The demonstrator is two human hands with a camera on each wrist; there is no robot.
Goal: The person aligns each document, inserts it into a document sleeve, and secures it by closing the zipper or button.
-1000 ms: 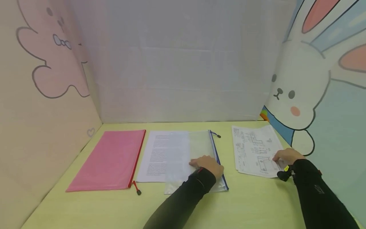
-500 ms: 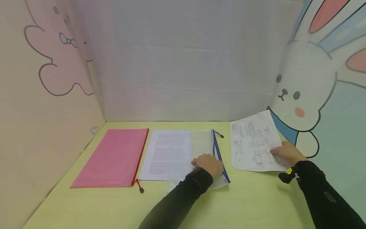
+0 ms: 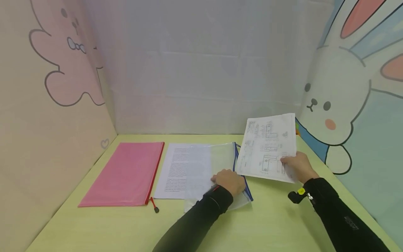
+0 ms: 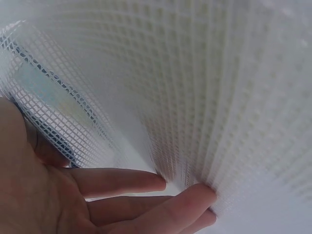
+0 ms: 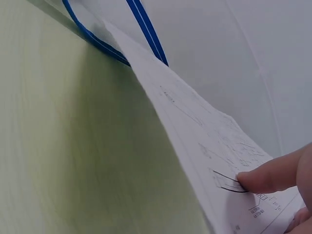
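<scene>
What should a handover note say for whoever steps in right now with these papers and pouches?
Left hand: fingers inside the mouth of the clear mesh pouch, holding it open on the table.
Right hand: grip on the sheets of drawings, lifted off the table and tilted toward the pouch's blue zipper edge.
Text sheet lies partly under the pouch; pink pouch lies flat at far left.
Done: pouch open, drawings picked up.
Left: probably slide the drawings in and zip it shut.

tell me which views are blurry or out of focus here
Head view: evenly lit and fairly sharp, soft at the edges; text on the white drawing sheets unreadable. Left wrist view: clear mesh zip pouch too close, blurred. Right wrist view: yellow-green table soft.
</scene>
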